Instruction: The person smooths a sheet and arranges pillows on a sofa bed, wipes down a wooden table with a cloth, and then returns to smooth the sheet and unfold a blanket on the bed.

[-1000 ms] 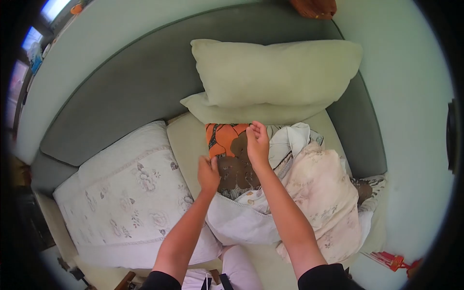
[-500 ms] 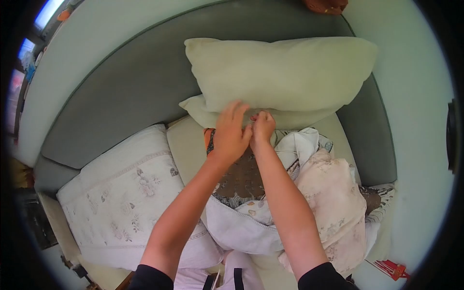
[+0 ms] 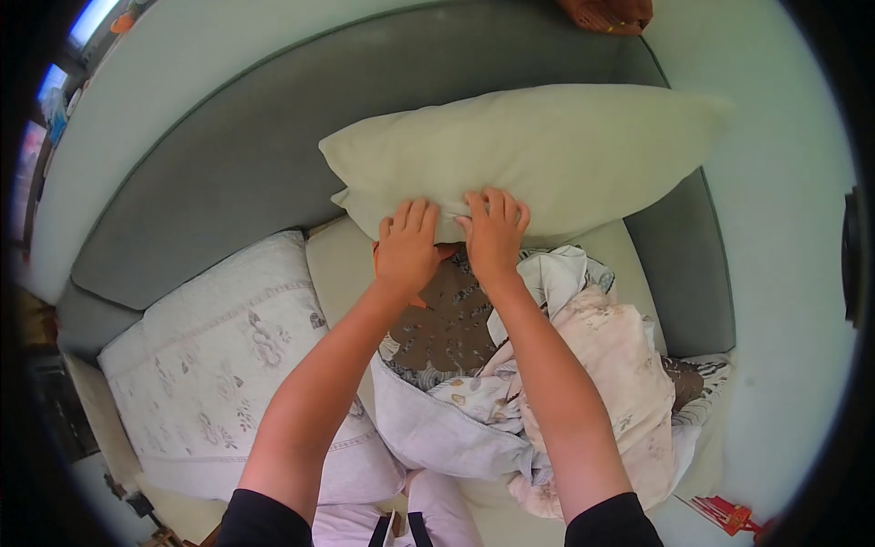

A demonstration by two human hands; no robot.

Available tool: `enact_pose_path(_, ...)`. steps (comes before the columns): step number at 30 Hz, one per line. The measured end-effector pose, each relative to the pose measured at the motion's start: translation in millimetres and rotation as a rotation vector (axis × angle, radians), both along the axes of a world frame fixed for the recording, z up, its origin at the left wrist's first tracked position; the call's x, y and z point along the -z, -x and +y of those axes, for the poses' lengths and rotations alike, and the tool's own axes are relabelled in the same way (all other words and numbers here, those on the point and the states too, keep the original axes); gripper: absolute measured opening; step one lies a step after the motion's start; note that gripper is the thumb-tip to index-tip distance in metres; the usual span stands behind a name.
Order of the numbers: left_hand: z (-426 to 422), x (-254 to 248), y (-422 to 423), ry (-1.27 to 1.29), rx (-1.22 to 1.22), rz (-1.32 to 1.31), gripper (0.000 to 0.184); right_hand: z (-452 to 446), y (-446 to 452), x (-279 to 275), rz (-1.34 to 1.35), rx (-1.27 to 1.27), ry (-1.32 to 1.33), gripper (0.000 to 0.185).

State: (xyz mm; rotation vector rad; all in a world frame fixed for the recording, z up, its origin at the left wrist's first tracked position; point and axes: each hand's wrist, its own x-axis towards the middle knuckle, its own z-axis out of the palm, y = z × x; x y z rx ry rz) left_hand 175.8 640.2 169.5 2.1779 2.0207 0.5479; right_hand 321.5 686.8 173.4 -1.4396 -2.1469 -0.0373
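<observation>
A large cream cushion [image 3: 547, 155] leans on the grey sofa back, its left end tilted down. My left hand [image 3: 408, 246] and my right hand [image 3: 495, 235] are side by side at its lower edge. The left fingers bend over the cushion fabric, close together. The right fingers are a little apart and curl onto the same edge, and a fold of fabric shows between the two hands. Part of a second cream cushion [image 3: 360, 211] shows beneath at the left. Below my hands lies brown patterned cloth [image 3: 442, 324] with a bit of orange beside it.
A white floral seat cover [image 3: 228, 365] lies on the left. Crumpled pink cloth [image 3: 611, 365] and pale fabric [image 3: 437, 433] lie on the seat. The grey sofa back [image 3: 246, 164] curves behind. A reddish-brown object [image 3: 609, 14] sits at the top, and a red ornament [image 3: 729, 513] is lower right.
My hands have moved apart from near each other onto the cushion's lower edge. The cushion's left end has come down and outward, and its lower edge has dropped. The view has shifted slightly.
</observation>
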Motion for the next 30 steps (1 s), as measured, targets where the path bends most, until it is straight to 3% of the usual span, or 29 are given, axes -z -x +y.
enact_pose_path(6, -20.9, -5.7, -4.9, -0.116, 0.003, -0.008, 0.059, 9.1, -8.1, 4.7, 0.132, -0.189, -0.060, 0.011)
enact_pose_path(11, -36.9, -61.6, 2.9, -0.294, -0.017, -0.135, 0.057, -32.7, -47.3, -28.8, 0.074, -0.327, -0.084, 0.010)
enact_pose_path(14, -28.6, -105.4, 20.4, -0.387, -0.003, 0.052, 0.058, -81.3, -71.3, -27.0, 0.088, -0.324, -0.096, 0.013)
enact_pose_path(17, -21.6, -121.1, 30.6, -0.280, -0.019, 0.068, 0.055, -127.9, -68.9, -27.0, 0.211, -0.373, -0.049, 0.017)
enact_pose_path(20, -23.2, -82.2, 38.5, 0.264, -0.106, 0.098, 0.054, -154.1, -66.7, -22.1, 0.332, -0.145, 0.041, 0.019)
enact_pose_path(24, -42.9, -46.8, 54.2, 0.179, 0.100, 0.129, 0.048, -177.2, -46.7, -7.4, 0.911, 0.200, 0.422, 0.014)
enact_pose_path(26, -57.5, -63.3, 57.0, 0.218, 0.238, 0.119, 0.049, -187.0, -51.7, 4.4, 1.109, 0.235, 0.628, 0.037)
enact_pose_path(28, -93.9, -54.8, 40.4, 0.211, 0.259, 0.049, 0.037, -195.8, -41.9, -7.5, 1.408, 0.316, 0.767, 0.050)
enact_pose_path(29, -117.0, -66.7, 26.0, 0.240, 0.257, -0.014, 0.032, -203.4, -42.9, -18.0, 1.351, 0.296, 0.909, 0.061)
enact_pose_path(30, -144.3, -80.5, 7.8, 0.268, 0.248, -0.080, 0.027, -213.2, -37.3, -27.2, 1.390, 0.321, 0.881, 0.063)
